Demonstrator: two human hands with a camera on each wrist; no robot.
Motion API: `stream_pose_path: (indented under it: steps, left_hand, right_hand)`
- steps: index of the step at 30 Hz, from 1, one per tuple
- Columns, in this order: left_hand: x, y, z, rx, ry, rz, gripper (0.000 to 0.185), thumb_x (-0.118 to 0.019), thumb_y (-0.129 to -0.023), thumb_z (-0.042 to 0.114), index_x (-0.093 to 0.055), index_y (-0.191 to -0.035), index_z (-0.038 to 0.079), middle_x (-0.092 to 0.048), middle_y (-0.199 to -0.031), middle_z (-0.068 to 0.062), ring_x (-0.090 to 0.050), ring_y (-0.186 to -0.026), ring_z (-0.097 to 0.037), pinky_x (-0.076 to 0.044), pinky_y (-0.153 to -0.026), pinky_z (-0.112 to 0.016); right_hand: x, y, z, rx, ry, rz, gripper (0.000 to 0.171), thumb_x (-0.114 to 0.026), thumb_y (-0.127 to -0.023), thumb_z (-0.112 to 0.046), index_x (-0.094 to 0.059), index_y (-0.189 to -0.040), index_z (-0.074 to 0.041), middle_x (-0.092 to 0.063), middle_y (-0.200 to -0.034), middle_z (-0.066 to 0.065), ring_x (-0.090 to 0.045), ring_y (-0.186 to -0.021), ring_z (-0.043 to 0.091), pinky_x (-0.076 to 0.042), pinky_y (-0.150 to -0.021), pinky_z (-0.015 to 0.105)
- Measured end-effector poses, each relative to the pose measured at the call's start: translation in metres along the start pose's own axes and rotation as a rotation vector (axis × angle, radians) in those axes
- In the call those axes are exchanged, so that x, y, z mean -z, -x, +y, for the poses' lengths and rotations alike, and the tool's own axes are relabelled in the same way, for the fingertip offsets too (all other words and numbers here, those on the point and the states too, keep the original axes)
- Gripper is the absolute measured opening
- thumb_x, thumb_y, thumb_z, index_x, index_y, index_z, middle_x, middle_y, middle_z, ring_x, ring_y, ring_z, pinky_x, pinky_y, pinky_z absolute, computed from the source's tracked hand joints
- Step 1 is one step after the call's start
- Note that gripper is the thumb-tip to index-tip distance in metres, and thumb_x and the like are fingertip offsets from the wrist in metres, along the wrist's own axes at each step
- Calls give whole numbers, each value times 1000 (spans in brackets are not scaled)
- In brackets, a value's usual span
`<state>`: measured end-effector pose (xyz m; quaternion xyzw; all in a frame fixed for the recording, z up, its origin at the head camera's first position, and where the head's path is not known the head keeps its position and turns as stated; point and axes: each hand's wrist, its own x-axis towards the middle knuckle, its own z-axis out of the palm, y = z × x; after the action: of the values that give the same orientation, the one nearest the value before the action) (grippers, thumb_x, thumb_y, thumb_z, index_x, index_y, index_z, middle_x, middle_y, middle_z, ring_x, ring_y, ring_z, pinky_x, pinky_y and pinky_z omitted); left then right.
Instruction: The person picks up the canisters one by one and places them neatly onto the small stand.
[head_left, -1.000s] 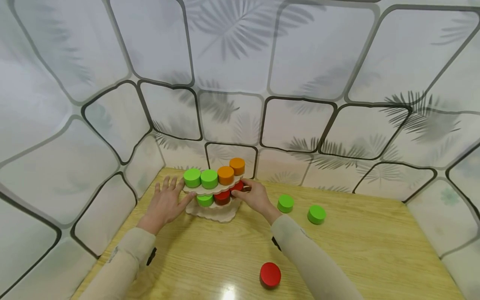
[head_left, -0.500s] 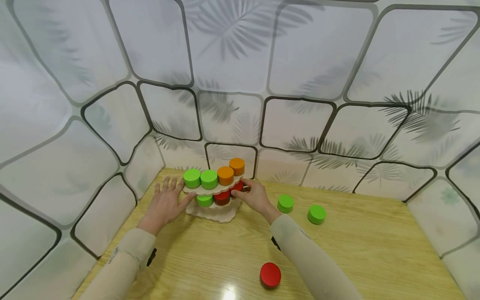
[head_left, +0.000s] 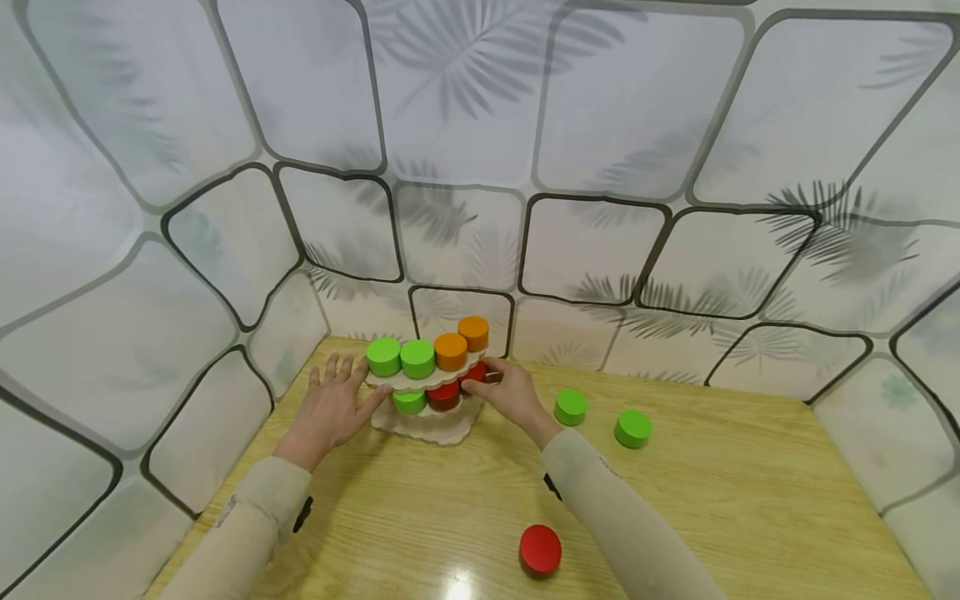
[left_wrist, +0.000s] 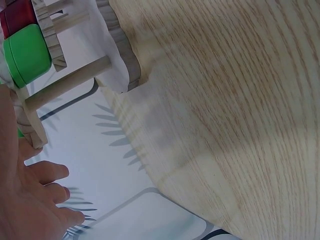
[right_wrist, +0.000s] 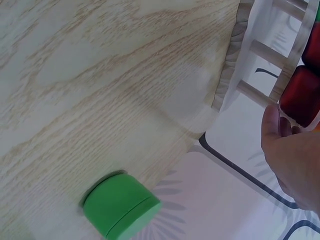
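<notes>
1. Near the desk's (head_left: 675,500) far left corner stands the tiered wooden rack (head_left: 427,408).
2. Left hand (head_left: 330,408) rests flat-fingered against its upper shelf; right hand (head_left: 510,392) pinches a red disc (head_left: 474,372).
3. Disc seems light, rigid, smooth; best taken by its rim.

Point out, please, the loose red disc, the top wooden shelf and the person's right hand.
loose red disc (head_left: 541,549), head view, its top face.
top wooden shelf (head_left: 427,380), head view, its front edge.
right hand (head_left: 508,396), head view, back of hand.

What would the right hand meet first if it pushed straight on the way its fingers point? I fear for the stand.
Probably the red block on the stand's middle shelf; the right hand is already at it.
</notes>
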<state>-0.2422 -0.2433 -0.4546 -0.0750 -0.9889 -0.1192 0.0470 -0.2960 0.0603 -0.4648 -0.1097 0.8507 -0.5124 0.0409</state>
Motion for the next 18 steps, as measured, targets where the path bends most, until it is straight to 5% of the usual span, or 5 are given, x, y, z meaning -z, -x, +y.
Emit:
stream_pose_path:
  steps: [7, 18]
  left_hand:
    - [0, 0, 0, -3, -15, 2, 84, -35, -109, 64, -35, -163, -1, -33, -165, -36, -20, -157, -57, -18, -123, -77]
    - [-1, 0, -1, -7, -9, 5, 84, -36, -109, 64, -35, -163, -1, -33, -164, -36, -21, -156, -57, -17, -123, -77]
  right_hand:
    - [11, 8, 1, -42, -2, 21, 62, -81, -94, -37, -63, -145, -6, -67, -141, 15, -67, -123, 33, -60, -97, 44]
    - [35, 44, 12, 85, -15, -107, 54, -78, -96, -23, -61, -145, -6, -66, -141, 17, -67, -124, 35, -58, -101, 47]
